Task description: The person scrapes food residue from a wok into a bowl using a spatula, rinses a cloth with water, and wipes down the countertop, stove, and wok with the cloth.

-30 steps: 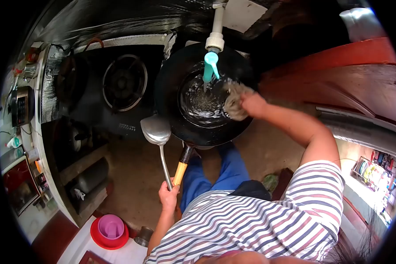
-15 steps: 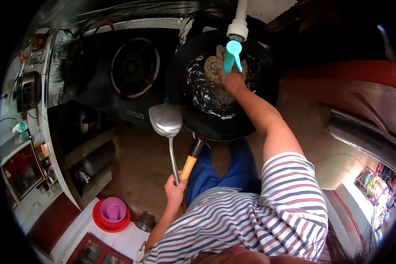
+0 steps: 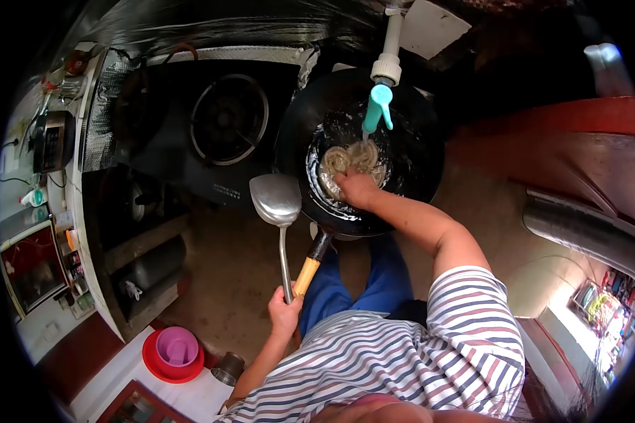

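My left hand [image 3: 285, 310] is closed around the handle of a metal wok spatula [image 3: 276, 199], whose broad blade points up beside the wok. The wooden end of the wok handle [image 3: 307, 273] touches the same hand; whether the fingers wrap it too is hard to see. Inside the black wok [image 3: 409, 173], my right hand [image 3: 358, 189] grips a beige, curled, loofah-like scrubber [image 3: 363, 155] against the wet bottom. A teal-levered tap [image 3: 379, 106] hangs over the wok, with water running from its spout onto the scrubber.
A black gas stove [image 3: 229, 120] lies to the left of the wok. At lower left, a pink bowl [image 3: 177, 347] sits in a red basin [image 3: 153, 363], near a metal cup [image 3: 228, 368]. A rice cooker [image 3: 54, 141] stands on the left shelf.
My right hand has moved from under the tap toward the near side of the wok, pulling the scrubber along. The left hand still holds the spatula. The view has shifted slightly.
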A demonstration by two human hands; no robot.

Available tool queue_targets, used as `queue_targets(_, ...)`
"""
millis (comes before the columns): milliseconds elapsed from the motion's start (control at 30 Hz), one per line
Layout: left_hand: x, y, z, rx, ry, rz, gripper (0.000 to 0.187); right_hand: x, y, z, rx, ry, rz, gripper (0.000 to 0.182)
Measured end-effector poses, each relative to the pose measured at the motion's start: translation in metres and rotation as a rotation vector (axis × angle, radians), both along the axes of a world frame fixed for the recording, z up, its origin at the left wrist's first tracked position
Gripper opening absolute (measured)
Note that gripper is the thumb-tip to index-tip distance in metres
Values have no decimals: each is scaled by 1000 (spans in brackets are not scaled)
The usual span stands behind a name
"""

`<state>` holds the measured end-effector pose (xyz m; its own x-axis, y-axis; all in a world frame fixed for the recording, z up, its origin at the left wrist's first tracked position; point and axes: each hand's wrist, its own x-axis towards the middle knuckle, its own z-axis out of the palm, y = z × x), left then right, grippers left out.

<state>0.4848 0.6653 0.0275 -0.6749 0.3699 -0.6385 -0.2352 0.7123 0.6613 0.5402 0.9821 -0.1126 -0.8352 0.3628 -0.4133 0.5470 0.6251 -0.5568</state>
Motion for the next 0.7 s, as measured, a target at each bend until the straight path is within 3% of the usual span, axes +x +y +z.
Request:
queue_targets(167,-1,-2,-1,-66,15,-34,26,-25,16,-16,15,204,3,31)
queue_targets(300,1,-4,-4,-73,27,-43,27,-58,45,-48,259,315,-41,27)
queue_targets(367,4,1,2,-105,3,-56,27,-74,67,-91,260,361,-125,27)
queue_targets(400,6,4,3,-89,27,-31,17,-77,80,-101,259,381,-165,27)
queue_targets(533,6,11,7,-130,115,-124,12,-64,125,-103,374,453,-249,27)
queue_targets(667,5,10,4,-89,120,-137,16,-17,158,-69,632,40,-33,29)
queue_targets(700,4,7,1,-102,90,-161,27,-6,159,-61,664,-16,-8,29)
